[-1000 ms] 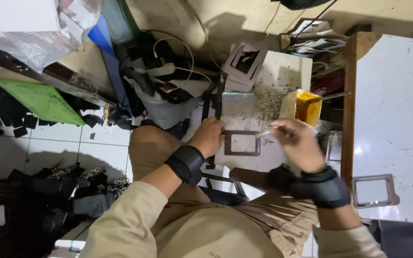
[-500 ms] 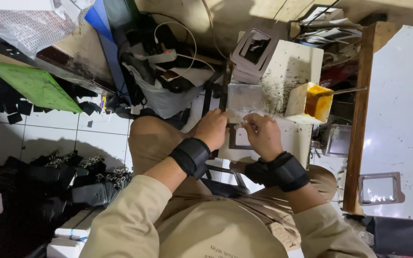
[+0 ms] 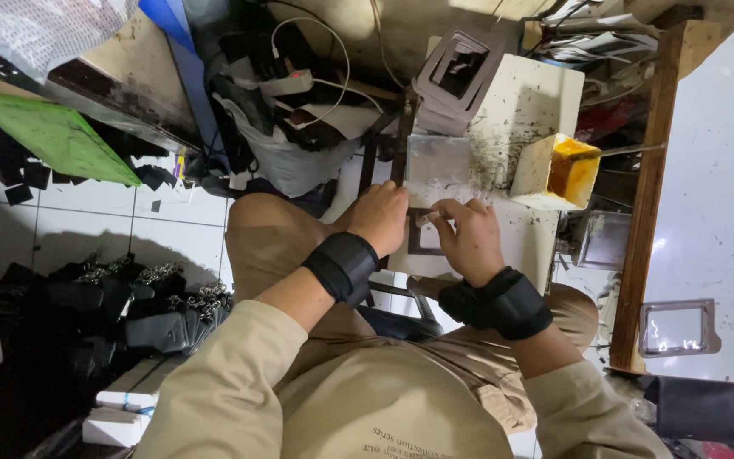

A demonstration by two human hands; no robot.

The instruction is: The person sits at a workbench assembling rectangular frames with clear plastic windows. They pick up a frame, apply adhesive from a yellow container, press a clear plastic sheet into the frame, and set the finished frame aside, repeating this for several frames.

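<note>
Both hands meet over a small white work board [image 3: 527,102]. The left hand [image 3: 381,217] presses on a grey rectangular frame piece [image 3: 425,242]; the right hand [image 3: 469,238], at its three o'clock, pinches a thin brush [image 3: 428,218]. At two o'clock stands a yellow glue tub [image 3: 558,170].

A single head-worn camera looks steeply down from above the person's chest, close over both forearms. The left hand [image 3: 381,214] and right hand [image 3: 469,240] meet near frame centre over the small white counter [image 3: 527,102]; tiled floor [image 3: 95,234] lies left of the grip.
</note>
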